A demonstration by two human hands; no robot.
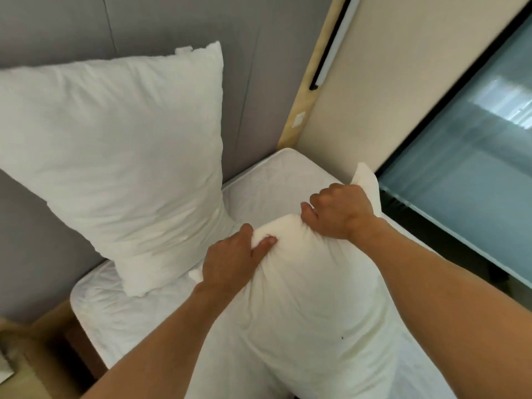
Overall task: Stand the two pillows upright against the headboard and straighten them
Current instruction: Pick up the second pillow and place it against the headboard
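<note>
White quilted fabric covers the mattress (267, 180), which fills the corner where the grey padded headboard (72, 24) meets a cream side wall (403, 67). A pale wooden strip (305, 105) runs up the joint between them, with a dark-framed light bar (334, 44) mounted along it. To the right, a dark-edged glass panel (475, 133) slants past the bed. At lower left a wooden bedside surface (26, 361) sits below the mattress edge.

One soft white pillow (115, 156) stands upright, leaning on the headboard, its cover wrinkled and its lower corner resting on the mattress. The second pillow (311, 306), equally plump and creased, lies nearer the camera, apart from the headboard, its near end out of frame. The left hand (230, 260) pinches its upper edge, fingers closed into the fabric. The right hand (339, 211) clenches the same edge further right, bunching the cloth; a loose pillow corner sticks up behind it.
</note>
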